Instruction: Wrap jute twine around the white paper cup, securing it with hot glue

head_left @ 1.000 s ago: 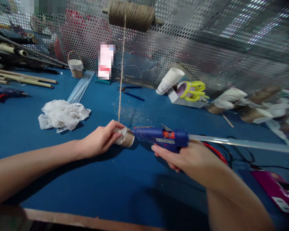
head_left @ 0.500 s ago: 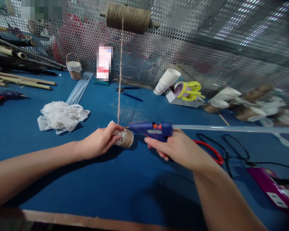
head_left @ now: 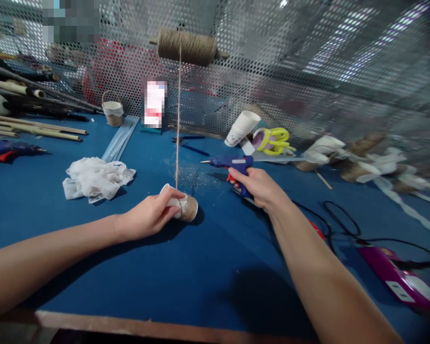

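My left hand (head_left: 154, 212) is closed around a white paper cup (head_left: 189, 209) lying on its side, its lower part wound with brown twine. From the cup a strand of twine (head_left: 178, 119) runs up to a large twine spool (head_left: 188, 47) on a rod at the mesh. My right hand (head_left: 256, 184) grips a blue glue gun (head_left: 232, 162) with a red trigger. The gun is held apart from the cup, up and to its right, its nozzle pointing left. A clear glue stick sticks out behind it.
White ribbon (head_left: 96, 177) lies bunched at left, beside clear glue sticks (head_left: 120, 138). Pliers (head_left: 191, 145), stacked paper cups (head_left: 241, 128) and a yellow-handled item (head_left: 272, 140) are at the back. A purple power strip (head_left: 397, 277) with cables sits right. A second glue gun (head_left: 10, 150) lies far left.
My right hand has moved the glue gun up and away from the cup, where its nozzle was close to the twine. My left hand still holds the cup in nearly the same place.
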